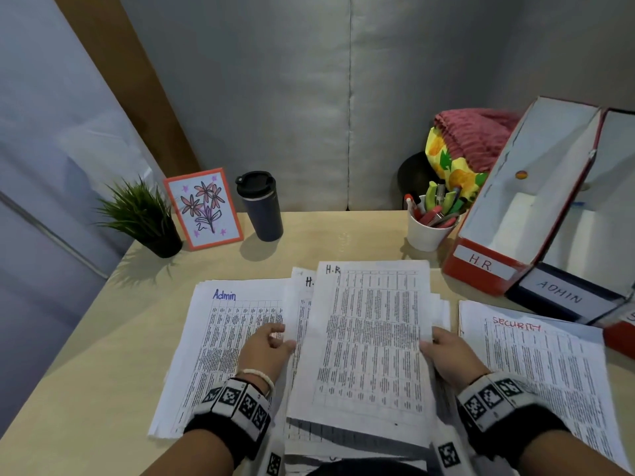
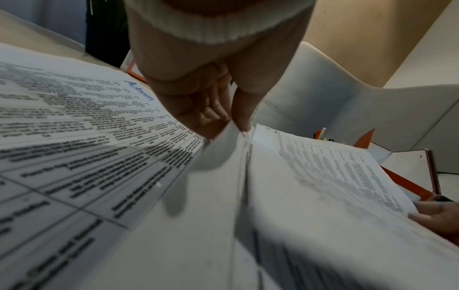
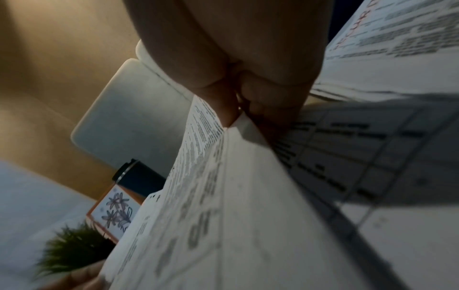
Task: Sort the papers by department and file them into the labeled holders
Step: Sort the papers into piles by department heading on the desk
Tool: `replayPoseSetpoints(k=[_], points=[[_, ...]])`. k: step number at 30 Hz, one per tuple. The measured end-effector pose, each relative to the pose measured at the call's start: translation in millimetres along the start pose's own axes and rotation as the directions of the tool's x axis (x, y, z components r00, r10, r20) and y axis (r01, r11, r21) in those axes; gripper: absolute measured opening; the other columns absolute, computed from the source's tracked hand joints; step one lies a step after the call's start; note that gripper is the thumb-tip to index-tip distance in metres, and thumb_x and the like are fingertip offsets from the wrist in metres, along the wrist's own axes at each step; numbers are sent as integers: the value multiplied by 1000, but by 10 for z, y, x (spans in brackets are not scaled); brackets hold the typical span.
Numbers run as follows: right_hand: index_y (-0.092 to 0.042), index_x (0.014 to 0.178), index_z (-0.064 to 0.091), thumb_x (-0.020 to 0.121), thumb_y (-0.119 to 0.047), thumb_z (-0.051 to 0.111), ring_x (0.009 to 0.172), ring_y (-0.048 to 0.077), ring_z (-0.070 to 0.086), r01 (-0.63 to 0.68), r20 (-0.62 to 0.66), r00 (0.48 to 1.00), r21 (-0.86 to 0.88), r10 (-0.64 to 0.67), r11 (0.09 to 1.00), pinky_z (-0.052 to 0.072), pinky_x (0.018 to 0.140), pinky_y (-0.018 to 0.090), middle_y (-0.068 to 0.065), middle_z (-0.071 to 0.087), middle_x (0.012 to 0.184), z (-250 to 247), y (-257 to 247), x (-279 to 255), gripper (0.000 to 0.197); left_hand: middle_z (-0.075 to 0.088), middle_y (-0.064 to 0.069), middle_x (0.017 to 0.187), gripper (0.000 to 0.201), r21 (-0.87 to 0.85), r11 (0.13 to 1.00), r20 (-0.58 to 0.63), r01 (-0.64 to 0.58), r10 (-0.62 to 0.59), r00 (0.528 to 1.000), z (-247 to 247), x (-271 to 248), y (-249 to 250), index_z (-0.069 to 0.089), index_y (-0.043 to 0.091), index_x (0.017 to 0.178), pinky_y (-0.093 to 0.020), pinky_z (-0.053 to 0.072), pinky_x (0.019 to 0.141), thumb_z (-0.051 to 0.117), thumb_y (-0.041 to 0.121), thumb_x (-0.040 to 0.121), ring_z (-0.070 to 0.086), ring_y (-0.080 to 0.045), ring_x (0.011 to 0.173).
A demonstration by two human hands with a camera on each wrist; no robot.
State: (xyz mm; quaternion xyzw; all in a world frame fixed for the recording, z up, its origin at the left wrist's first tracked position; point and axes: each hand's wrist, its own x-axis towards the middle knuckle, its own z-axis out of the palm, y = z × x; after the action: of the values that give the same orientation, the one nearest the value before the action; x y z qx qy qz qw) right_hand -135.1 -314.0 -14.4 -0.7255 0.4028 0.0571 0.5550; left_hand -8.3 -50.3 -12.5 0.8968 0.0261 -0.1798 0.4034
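Note:
A stack of printed sheets marked H.R. (image 1: pixel 371 338) is lifted slightly at the desk's front middle. My left hand (image 1: pixel 271 345) pinches its left edge (image 2: pixel 231 127) between thumb and fingers. My right hand (image 1: pixel 443 352) grips its right edge (image 3: pixel 238 121), thumb on top. A flat Admin pile (image 1: pixel 223 338) lies to the left and a Security pile (image 1: pixel 536 365) to the right. At the right rear stand a red holder labeled H.R. (image 1: pixel 481 266) and a dark one labeled ADMIN (image 1: pixel 563 297). A third red holder (image 1: pixel 620 338) shows at the right edge, its label hidden.
Along the back of the wooden desk (image 1: pixel 343 235) stand a potted plant (image 1: pixel 144 218), a framed flower drawing (image 1: pixel 204 207), a dark travel mug (image 1: pixel 261 207) and a white cup of pens (image 1: pixel 429 228). A pink and yellow bag (image 1: pixel 470 149) sits behind the cup.

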Motion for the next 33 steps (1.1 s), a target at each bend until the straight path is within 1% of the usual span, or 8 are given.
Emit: replayPoseSetpoints(k=[3,8,11,14,17,22,28,33], points=[[-10,93,64,90,-8,47,85,25,62,32,51,998,-110,-26,993,50,81,33,12,68,96,101,-20,45,17,62,0,81,8,-90,996,21,1,1,1000,-3,-25,79,60,17,94,-22,46,60,59,23,89,56,-12,67],[-1,94,60,93,-15,43,71,20,53,32,79,997,-294,-9,955,37,61,26,17,65,91,225,-58,42,22,57,9,66,20,-29,999,274,29,-20,961,-23,15,81,61,16,78,-16,42,55,65,35,84,52,-5,58],[-6,75,56,90,-10,47,62,16,50,44,78,997,-259,-25,965,36,55,24,9,57,72,275,7,45,18,70,3,81,7,-15,999,313,38,-31,949,-47,-25,79,69,19,83,-22,53,66,72,17,77,65,-13,74],[-9,87,63,83,-2,59,68,15,59,23,22,1000,-117,-20,993,45,57,23,4,65,78,275,42,-28,9,68,1,76,17,7,999,323,46,-46,945,-61,-24,54,65,24,68,-20,51,62,71,11,76,62,-13,70],[-15,94,58,79,3,65,72,17,59,-41,-1,999,79,41,996,46,64,28,1,60,79,251,140,85,25,59,8,70,4,74,997,351,-26,-1,937,-95,-69,52,68,15,79,-14,44,57,69,11,79,56,-11,68],[-13,79,72,90,5,47,80,23,59,-6,189,982,130,-19,991,46,72,25,5,63,88,122,90,89,32,64,28,53,48,-50,997,456,-53,70,887,-178,-157,34,69,21,46,-6,47,52,63,-17,74,63,7,55],[-24,73,61,87,-12,63,64,-5,60,119,180,979,-130,-94,984,45,57,11,-16,63,60,163,112,31,19,67,9,86,20,-134,990,297,-50,88,951,-87,-92,-85,72,23,68,-14,47,62,72,5,77,62,-14,79],[-11,72,60,88,-18,63,75,21,60,132,45,991,-79,-129,988,47,71,30,6,64,75,182,102,-47,17,70,1,76,7,-78,995,156,-56,68,986,-38,-106,-47,69,18,77,-19,50,59,72,24,79,65,-15,72]])
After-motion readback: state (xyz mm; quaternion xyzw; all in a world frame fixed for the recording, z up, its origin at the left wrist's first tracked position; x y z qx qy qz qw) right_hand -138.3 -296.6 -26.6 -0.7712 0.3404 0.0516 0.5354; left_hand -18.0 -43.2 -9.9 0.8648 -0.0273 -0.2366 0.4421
